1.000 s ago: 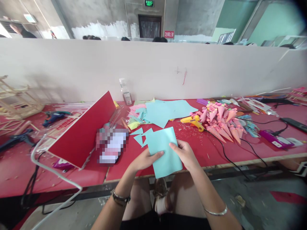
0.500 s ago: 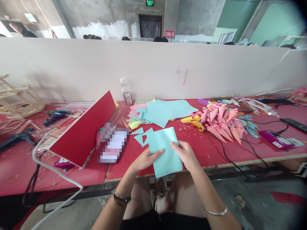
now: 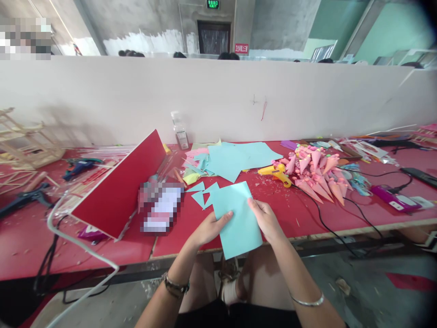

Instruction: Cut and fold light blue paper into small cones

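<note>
Light-blue paper sheet [image 3: 239,218], a folded rectangle, lies tilted over the near edge of the long red-topped work table [image 3: 307,214], its lower corner hanging past the edge. Behind the table runs a plain white partition wall [image 3: 218,95]. To the left, a red board panel [image 3: 119,191] leans at a slant. Farther back lies a loose spread of larger light-blue paper sheets [image 3: 235,159], and to the right a heap of pink paper cones [image 3: 316,175] with a yellow hot-glue gun [image 3: 275,174] just beside it. Small light-blue paper triangles [image 3: 201,193] lie just left of the folded sheet. The left hand [image 3: 208,228] pinches the sheet's left side, thumb on top. The right hand [image 3: 268,221] grips the right edge, thumb pressed on the upper face.
</note>
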The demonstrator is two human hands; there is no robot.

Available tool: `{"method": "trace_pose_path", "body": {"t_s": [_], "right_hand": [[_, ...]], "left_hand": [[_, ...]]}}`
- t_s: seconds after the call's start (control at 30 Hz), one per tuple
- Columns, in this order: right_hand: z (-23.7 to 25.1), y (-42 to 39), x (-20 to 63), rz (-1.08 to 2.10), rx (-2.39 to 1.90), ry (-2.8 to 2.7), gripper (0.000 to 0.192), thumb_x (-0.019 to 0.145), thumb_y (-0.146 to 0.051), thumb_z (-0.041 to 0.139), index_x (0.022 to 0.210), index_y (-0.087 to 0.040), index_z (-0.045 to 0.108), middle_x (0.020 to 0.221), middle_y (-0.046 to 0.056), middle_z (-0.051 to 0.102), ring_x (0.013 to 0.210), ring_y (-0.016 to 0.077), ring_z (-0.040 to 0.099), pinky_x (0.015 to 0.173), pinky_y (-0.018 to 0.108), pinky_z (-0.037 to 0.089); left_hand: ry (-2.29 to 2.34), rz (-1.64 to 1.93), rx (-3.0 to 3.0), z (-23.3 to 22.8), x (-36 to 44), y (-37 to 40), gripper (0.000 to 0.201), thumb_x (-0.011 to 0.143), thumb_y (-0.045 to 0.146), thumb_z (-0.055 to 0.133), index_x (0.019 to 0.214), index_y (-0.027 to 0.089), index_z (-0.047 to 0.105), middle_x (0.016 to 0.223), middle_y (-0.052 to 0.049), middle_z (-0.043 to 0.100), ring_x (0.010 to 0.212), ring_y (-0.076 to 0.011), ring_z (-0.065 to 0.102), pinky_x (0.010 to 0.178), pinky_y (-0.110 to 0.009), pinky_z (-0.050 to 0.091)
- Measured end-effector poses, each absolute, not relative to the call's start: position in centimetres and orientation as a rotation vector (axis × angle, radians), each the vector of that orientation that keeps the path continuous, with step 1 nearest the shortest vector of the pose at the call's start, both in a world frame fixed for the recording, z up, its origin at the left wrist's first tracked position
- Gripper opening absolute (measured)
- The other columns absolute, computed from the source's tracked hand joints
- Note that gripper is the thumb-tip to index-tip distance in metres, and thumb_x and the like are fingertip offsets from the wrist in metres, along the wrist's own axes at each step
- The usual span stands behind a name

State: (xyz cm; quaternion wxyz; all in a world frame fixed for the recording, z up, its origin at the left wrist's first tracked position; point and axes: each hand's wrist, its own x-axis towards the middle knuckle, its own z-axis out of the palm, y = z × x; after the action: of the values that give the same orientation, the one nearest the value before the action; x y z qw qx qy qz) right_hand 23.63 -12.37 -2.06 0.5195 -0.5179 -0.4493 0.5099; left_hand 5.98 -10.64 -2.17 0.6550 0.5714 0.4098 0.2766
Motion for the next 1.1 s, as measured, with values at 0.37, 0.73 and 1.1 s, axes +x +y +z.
{"method": "trace_pose_path", "body": {"t_s": [0.37,0.73,1.1], "right_hand": [[-1.9,-12.6,24.0,1.278,-1.231,-1.263,0.044,0.073,-0.058,0.049,0.057,-0.018,0.038,0.053,-0.005,0.036,0.05,0.0086,0.032,0.048,0.022,0.027],[-1.9,-11.8,24.1,1.086,-1.32,-1.479,0.042,0.078,-0.053,0.045,0.057,-0.018,0.033,0.055,-0.005,0.024,0.051,0.0075,0.025,0.046,0.021,0.019],[1.0,-9.6,24.1,1.001,-1.229,-2.179,0.039,0.079,-0.043,0.046,0.053,-0.015,0.045,0.049,-0.005,0.033,0.049,0.0075,0.033,0.047,0.021,0.02]], "left_hand": [[1.022,0.758,1.307,-1.8,4.8,-10.2,0.04,0.074,0.048,0.055,0.094,0.014,0.061,0.096,-0.006,0.066,0.086,-0.0202,0.06,0.074,-0.03,0.048],[1.156,0.869,1.458,-2.3,5.2,-10.6,0.041,0.079,0.05,0.045,0.088,0.013,0.059,0.085,-0.004,0.065,0.077,-0.0192,0.06,0.066,-0.028,0.048],[1.08,0.629,2.964,2.7,5.0,-10.3,0.022,0.083,0.031,0.048,0.1,0.019,0.055,0.104,-0.008,0.058,0.1,-0.0216,0.052,0.09,-0.039,0.037]]}}
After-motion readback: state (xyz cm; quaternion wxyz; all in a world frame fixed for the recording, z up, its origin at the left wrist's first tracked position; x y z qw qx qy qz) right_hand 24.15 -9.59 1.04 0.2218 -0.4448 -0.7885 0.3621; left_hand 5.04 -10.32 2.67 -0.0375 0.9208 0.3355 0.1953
